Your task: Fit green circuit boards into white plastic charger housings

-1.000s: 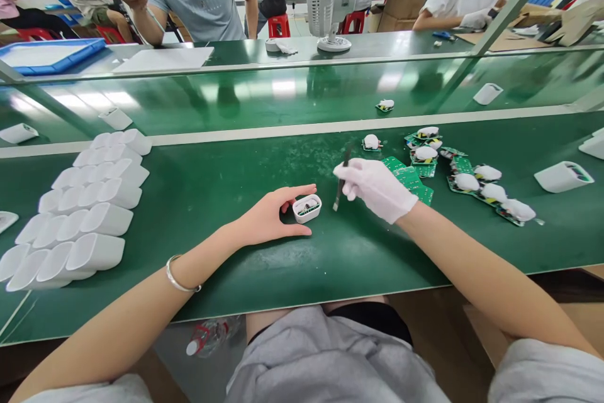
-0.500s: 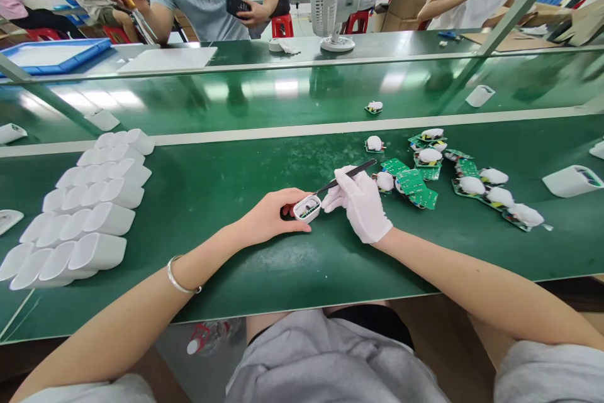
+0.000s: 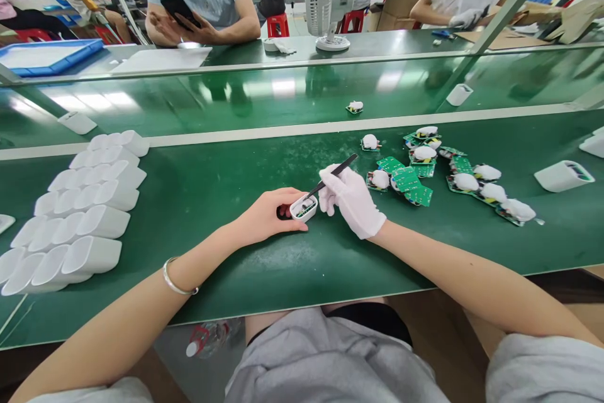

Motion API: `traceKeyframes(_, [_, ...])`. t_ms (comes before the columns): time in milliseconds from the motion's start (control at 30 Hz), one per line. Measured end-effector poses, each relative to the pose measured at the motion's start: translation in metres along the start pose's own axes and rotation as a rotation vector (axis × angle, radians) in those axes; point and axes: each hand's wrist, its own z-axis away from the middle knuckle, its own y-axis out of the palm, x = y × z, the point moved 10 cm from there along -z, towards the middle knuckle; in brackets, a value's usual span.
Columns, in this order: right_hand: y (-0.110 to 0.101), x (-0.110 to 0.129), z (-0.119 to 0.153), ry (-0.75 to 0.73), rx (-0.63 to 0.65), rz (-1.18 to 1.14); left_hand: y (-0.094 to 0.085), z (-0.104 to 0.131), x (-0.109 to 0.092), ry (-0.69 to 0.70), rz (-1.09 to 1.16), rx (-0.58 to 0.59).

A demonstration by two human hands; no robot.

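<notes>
The left hand's (image 3: 268,215) fingers curl around a smooth white oval housing (image 3: 303,209). Gloved right-hand (image 3: 352,202) fingertips pinch dark, slender tweezers (image 3: 333,175), whose tip contact is unclear.

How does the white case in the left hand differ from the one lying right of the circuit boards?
The held case opens upward; the other case lies on its side. Tweezers reach to the held case's opening; no hand touches the other case. Both are white, with circuit parts inside.
</notes>
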Motion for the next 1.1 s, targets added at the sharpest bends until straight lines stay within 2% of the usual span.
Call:
traceKeyframes(100, [0.005,0.004,0.0,-0.043,0.028,0.09,0.0,0.0,-0.001,0.007,-0.007,0.0])
traceKeyframes(233, [0.008,0.02,0.001,-0.162,0.102,0.159,-0.001,0.0,-0.002,0.013,-0.002,-0.006])
traceKeyframes(300, [0.006,0.028,0.0,-0.198,0.101,0.181,0.0,0.0,-0.001,0.011,0.007,-0.005])
traceKeyframes(400, [0.003,0.028,-0.001,-0.178,0.065,0.152,0.0,0.0,-0.001,0.008,0.014,-0.002])
traceKeyframes(533, [0.009,0.026,0.002,-0.212,0.094,0.194,0.0,0.001,-0.002,0.012,0.006,0.001])
traceKeyframes(600, [0.015,0.032,0.008,-0.29,0.157,0.324,0.0,0.001,-0.002,0.009,0.006,-0.003])
traceKeyframes(733, [0.033,0.052,0.029,-0.538,0.371,0.665,0.0,0.001,-0.003,0.018,0.002,0.003])
traceKeyframes(800, [0.034,0.061,0.036,-0.613,0.403,0.731,0.001,0.001,-0.003,0.028,0.01,0.009])
traceKeyframes(867, [0.029,0.065,0.034,-0.593,0.379,0.706,0.001,0.001,-0.003,0.022,0.03,0.008])
traceKeyframes(967, [0.018,0.062,0.026,-0.495,0.272,0.501,0.001,0.001,-0.002,0.01,0.047,0.009])
traceKeyframes(1100, [0.016,0.041,0.014,-0.341,0.191,0.24,0.0,0.001,-0.002,0.013,0.028,0.005])
